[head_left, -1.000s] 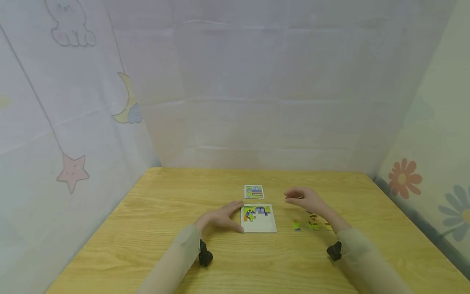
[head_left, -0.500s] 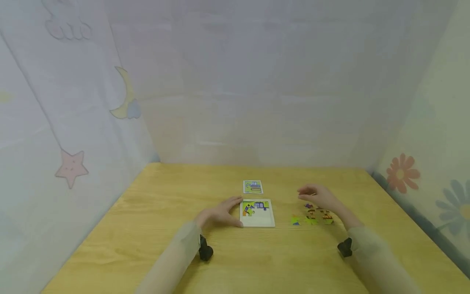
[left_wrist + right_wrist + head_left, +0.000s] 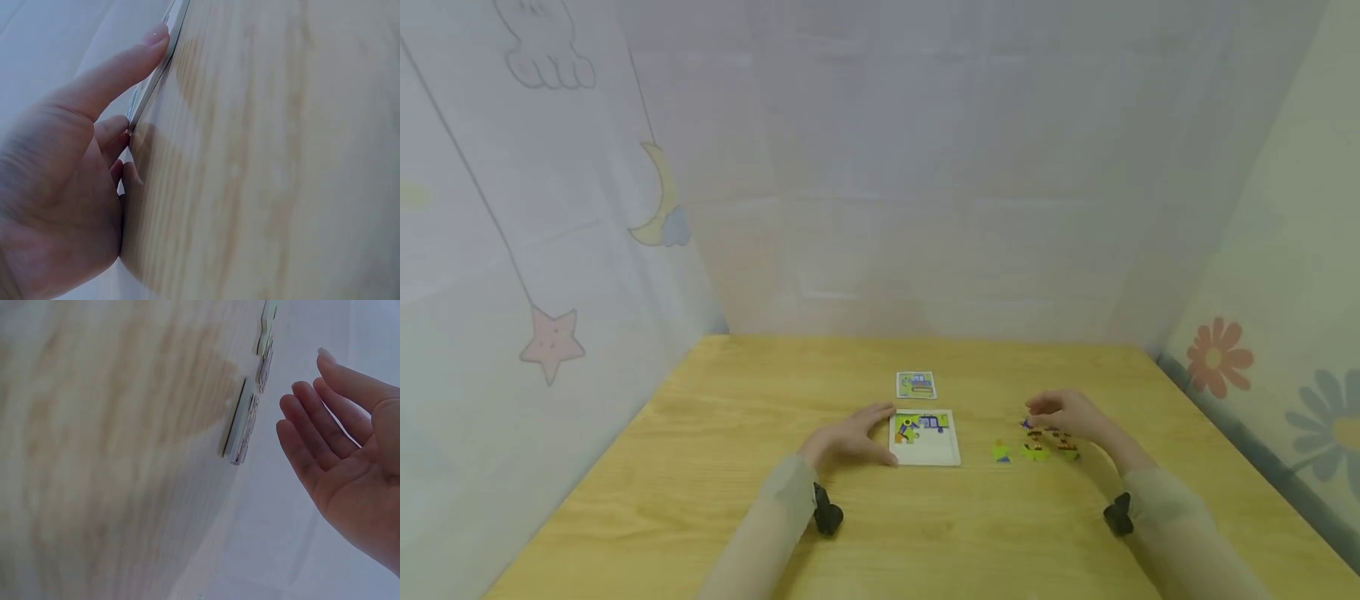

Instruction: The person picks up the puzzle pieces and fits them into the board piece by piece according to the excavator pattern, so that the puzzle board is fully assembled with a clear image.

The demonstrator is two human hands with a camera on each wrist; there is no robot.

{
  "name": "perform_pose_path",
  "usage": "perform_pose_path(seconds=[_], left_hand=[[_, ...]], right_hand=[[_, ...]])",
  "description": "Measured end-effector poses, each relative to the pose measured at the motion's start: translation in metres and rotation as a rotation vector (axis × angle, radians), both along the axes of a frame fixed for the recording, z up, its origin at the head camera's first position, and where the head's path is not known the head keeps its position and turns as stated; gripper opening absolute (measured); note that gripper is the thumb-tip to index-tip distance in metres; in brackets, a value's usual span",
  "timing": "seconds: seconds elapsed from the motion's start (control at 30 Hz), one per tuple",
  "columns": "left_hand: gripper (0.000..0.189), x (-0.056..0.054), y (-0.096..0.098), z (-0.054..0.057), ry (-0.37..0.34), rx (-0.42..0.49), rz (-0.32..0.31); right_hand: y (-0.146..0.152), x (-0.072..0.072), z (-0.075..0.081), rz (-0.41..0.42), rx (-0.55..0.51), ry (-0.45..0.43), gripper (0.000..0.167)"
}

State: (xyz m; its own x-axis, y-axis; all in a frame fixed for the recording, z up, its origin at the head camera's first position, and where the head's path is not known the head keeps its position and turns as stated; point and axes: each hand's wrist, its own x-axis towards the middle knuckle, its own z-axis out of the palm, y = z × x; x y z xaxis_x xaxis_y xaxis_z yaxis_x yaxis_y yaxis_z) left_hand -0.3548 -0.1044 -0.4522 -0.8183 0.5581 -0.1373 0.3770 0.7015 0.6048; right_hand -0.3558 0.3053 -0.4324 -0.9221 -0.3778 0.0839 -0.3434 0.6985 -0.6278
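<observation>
A white puzzle tray (image 3: 925,451) lies on the wooden table, with some picture pieces (image 3: 917,423) of a vehicle fitted along its far side. My left hand (image 3: 852,437) spans its left edge, fingertips at the far corner and thumb at the near corner. In the left wrist view, the thumb (image 3: 119,75) lies against the tray's rim. To the right are loose puzzle pieces (image 3: 1035,452), green, brown and purple. My right hand (image 3: 1072,415) hovers over their far side, fingers loosely bent; in the right wrist view nothing is between fingers and thumb.
A small picture card (image 3: 916,385) of a vehicle lies just beyond the tray. A green and blue piece (image 3: 1002,452) sits between the tray and the other loose pieces. Printed cloth walls (image 3: 880,275) border the table's back and sides.
My right hand has moved right, from near the tray to over the loose pieces, and lower. The left hand has stayed at the tray's left edge.
</observation>
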Motion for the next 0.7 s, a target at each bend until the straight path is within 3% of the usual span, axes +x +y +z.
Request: perform_pose_path(seconds=[0.27,0.7], left_hand=[[0.091,-0.002,0.003,-0.009,0.002,-0.006,-0.028],[0.091,-0.008,0.011,-0.012,-0.003,0.0,-0.011]], right_hand=[[0.004,0.001,-0.01,0.047,0.042,-0.012,0.043],[0.009,0.004,-0.012,-0.054,0.088,-0.063,0.044]])
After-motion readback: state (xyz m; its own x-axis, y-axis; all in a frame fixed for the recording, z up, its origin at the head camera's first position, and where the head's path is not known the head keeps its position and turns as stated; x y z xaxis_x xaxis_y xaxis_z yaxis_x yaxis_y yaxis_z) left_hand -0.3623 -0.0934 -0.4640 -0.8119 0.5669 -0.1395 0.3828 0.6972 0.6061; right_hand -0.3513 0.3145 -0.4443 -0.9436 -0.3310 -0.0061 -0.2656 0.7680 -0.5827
